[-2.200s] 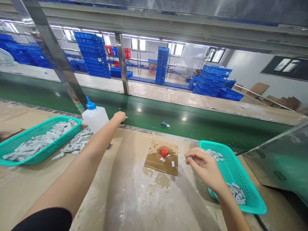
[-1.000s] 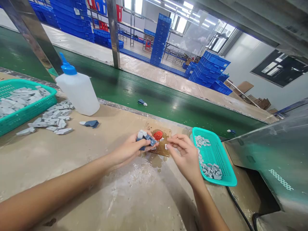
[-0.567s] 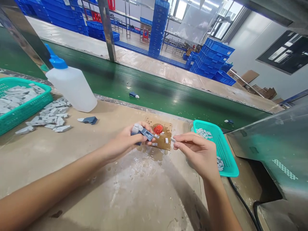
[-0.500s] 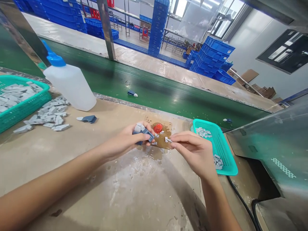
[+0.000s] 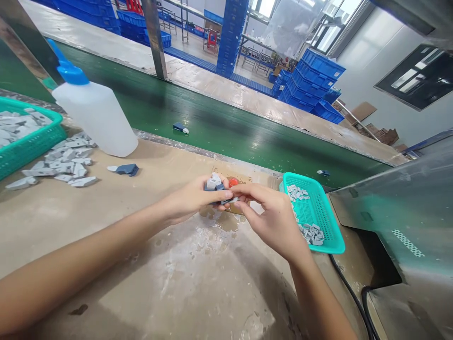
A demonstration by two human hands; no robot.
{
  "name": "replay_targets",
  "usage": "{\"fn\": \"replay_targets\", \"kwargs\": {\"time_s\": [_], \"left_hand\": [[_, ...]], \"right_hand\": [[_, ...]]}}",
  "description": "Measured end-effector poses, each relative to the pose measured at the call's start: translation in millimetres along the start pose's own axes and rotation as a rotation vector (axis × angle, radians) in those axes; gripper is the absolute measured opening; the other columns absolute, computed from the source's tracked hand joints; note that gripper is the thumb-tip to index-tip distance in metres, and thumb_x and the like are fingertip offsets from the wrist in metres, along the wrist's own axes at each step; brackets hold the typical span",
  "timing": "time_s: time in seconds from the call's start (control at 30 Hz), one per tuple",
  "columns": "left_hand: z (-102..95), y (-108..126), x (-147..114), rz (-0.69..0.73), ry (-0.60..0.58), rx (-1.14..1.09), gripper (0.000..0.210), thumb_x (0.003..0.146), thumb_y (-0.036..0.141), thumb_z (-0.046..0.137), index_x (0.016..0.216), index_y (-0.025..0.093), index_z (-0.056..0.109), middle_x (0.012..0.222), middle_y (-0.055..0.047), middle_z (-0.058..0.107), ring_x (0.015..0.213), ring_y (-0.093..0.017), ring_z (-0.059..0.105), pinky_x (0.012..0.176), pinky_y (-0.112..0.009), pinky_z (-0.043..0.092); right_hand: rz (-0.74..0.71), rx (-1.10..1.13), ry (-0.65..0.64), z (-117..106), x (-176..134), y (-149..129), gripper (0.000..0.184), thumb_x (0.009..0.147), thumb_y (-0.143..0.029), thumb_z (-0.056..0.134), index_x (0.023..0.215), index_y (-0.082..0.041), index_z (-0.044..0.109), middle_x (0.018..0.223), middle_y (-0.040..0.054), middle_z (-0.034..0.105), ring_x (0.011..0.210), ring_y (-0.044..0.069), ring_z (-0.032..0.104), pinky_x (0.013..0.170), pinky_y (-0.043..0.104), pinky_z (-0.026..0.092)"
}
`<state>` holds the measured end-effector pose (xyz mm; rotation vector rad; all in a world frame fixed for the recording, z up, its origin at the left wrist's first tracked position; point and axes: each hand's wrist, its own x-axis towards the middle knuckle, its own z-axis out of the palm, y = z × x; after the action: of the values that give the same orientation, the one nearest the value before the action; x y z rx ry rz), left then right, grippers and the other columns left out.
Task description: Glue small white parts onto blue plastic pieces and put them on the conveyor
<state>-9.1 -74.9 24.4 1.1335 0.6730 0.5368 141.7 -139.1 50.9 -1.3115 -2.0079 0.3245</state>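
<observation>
My left hand (image 5: 198,196) is closed around a dark blue plastic part (image 5: 220,187) and pale grey plastic pieces (image 5: 213,181). Between the thumb and fingers of my right hand (image 5: 267,205) is a small pale grey plastic piece (image 5: 234,200), held against the end of the blue part. The fingertips of both hands meet there and hide some of the contact. Just behind them lies a wet brown board (image 5: 244,180) with a red cap-like thing (image 5: 233,182), both mostly covered by my hands.
A squeeze bottle (image 5: 102,118) stands at left beside loose grey pieces (image 5: 71,163) and a green basket (image 5: 35,145). One blue-and-grey assembly (image 5: 127,169) lies on the bench. At right is another green basket (image 5: 329,222). A green conveyor belt (image 5: 226,137) carries two assemblies.
My right hand has moved left, bringing the small grey piece against the blue part in my left hand. Assemblies on the belt appear shifted left; the whole view has shifted slightly too.
</observation>
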Motion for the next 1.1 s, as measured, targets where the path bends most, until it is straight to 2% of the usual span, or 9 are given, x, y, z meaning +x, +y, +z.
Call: {"fn": "replay_targets", "kwargs": {"time_s": [0.23,0.33,0.47,0.57,0.8,0.97,1.03,1.1], "left_hand": [[1.1,-7,2,-0.094,0.076,-0.253,0.02,0.064,0.028,0.069,0.072,0.014,0.057,0.07,0.001,0.059,0.064,-0.009,0.056,0.062,-0.023,0.046],[4.6,-5,2,-0.145,0.109,-0.291,0.015,0.065,0.022,0.069,0.071,0.014,0.058,0.069,0.0,0.059,0.062,-0.009,0.056,0.061,-0.022,0.047],[8.7,-4,2,-0.18,0.199,-0.355,0.006,0.071,0.016,0.062,0.068,0.015,0.057,0.069,0.001,0.06,0.066,-0.009,0.058,0.069,-0.024,0.049],[10.8,-4,2,-0.143,0.242,-0.386,0.007,0.072,0.013,0.06,0.066,0.015,0.056,0.069,0.001,0.061,0.07,-0.01,0.059,0.076,-0.027,0.048],[12.2,-9,0,-0.053,0.271,-0.345,0.008,0.07,0.018,0.062,0.066,0.015,0.056,0.069,0.002,0.06,0.069,-0.009,0.058,0.077,-0.026,0.046],[6.9,-13,2,-0.017,0.2,-0.207,0.009,0.07,0.022,0.061,0.068,0.016,0.056,0.064,0.003,0.058,0.064,-0.008,0.055,0.07,-0.024,0.045],[2.3,-13,5,0.011,0.158,-0.107,0.011,0.07,0.024,0.061,0.067,0.015,0.057,0.061,0.002,0.058,0.061,-0.009,0.054,0.069,-0.026,0.046],[-3.0,-14,8,0.02,0.175,-0.099,0.012,0.07,0.024,0.061,0.065,0.014,0.056,0.062,0.001,0.058,0.063,-0.01,0.056,0.073,-0.028,0.047]], "right_hand": [[-0.012,0.025,0.153,7,4,6,0.013,0.074,-0.008,0.056,0.072,-0.018,0.062,0.08,0.0032,0.062,0.075,0.014,0.059,0.063,0.025,0.051],[-0.014,0.039,0.136,9,3,10,0.012,0.074,-0.008,0.058,0.07,-0.017,0.065,0.076,0.0031,0.063,0.073,0.014,0.06,0.064,0.026,0.05],[-0.005,0.063,0.056,10,-1,15,0.014,0.077,-0.011,0.057,0.084,-0.017,0.067,0.077,0.0033,0.066,0.069,0.013,0.061,0.061,0.024,0.05],[-0.036,0.055,0.058,11,-4,15,0.018,0.078,-0.01,0.055,0.09,-0.017,0.066,0.08,0.0039,0.067,0.071,0.013,0.062,0.062,0.024,0.051],[-0.135,-0.154,0.178,17,-3,14,0.015,0.078,-0.008,0.053,0.082,-0.016,0.065,0.08,0.006,0.066,0.074,0.013,0.062,0.067,0.025,0.052],[-0.186,-0.206,0.194,16,-2,16,0.015,0.078,-0.007,0.051,0.075,-0.016,0.063,0.075,0.0049,0.066,0.073,0.013,0.062,0.065,0.023,0.051],[-0.168,-0.216,0.19,16,-8,22,0.015,0.078,-0.008,0.051,0.075,-0.017,0.063,0.077,0.0048,0.066,0.074,0.014,0.063,0.067,0.024,0.051],[-0.093,-0.216,0.21,18,-18,32,0.014,0.077,-0.01,0.052,0.074,-0.018,0.063,0.076,0.0039,0.067,0.072,0.015,0.063,0.065,0.025,0.052]]}}
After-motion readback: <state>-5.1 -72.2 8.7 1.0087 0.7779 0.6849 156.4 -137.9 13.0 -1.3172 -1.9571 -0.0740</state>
